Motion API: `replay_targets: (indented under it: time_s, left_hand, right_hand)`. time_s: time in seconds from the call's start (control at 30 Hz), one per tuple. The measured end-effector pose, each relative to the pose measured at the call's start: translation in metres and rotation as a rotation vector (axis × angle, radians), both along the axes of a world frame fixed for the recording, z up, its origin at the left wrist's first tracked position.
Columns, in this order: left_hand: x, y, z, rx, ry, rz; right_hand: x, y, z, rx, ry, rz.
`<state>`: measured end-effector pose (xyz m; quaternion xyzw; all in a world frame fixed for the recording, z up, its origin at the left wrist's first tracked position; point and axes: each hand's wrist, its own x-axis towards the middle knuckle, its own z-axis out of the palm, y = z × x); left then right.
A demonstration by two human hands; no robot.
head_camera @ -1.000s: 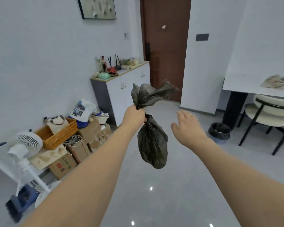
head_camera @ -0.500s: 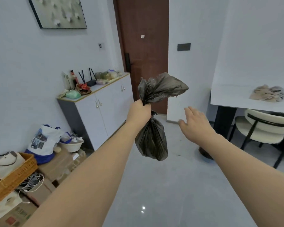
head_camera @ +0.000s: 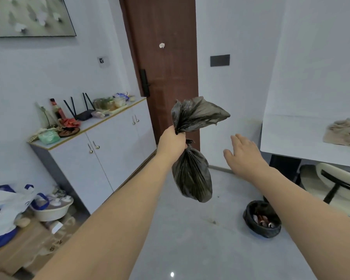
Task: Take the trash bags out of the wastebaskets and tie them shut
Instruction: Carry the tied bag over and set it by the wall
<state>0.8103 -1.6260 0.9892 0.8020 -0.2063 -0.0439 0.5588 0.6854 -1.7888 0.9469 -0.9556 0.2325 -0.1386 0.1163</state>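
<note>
Left hand [head_camera: 173,141] grips the black trash bag [head_camera: 192,176] by its bunched neck, held in the air before the brown door [head_camera: 166,67]. Right hand [head_camera: 243,154] flat, fingers straight, holding nothing. Lined wastebasket [head_camera: 262,219] sits on the floor below the right forearm, contents possibly cans. White cabinet [head_camera: 101,152] at left, chair [head_camera: 335,182] at right.

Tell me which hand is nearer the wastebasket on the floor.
Right. The right hand hangs open above the wastebasket; the left hand grips the tied bag farther left.
</note>
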Motion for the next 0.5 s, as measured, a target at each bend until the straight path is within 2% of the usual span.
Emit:
replay_targets:
  time_s: [0.13, 0.3, 0.5]
  left_hand:
    - [0.066, -0.076, -0.009, 0.032, -0.001, -0.011]
    - [0.168, -0.17, -0.05, 0.124, -0.014, -0.026]
    - [0.295, -0.284, -0.093, 0.203, 0.072, -0.066]
  right_hand:
    - [0.067, -0.075, -0.013, 0.007, 0.029, 0.011]
    - [0.16, -0.167, -0.052, 0.036, 0.083, -0.002]
    - [0.282, -0.276, -0.081, 0.112, 0.139, -0.051]
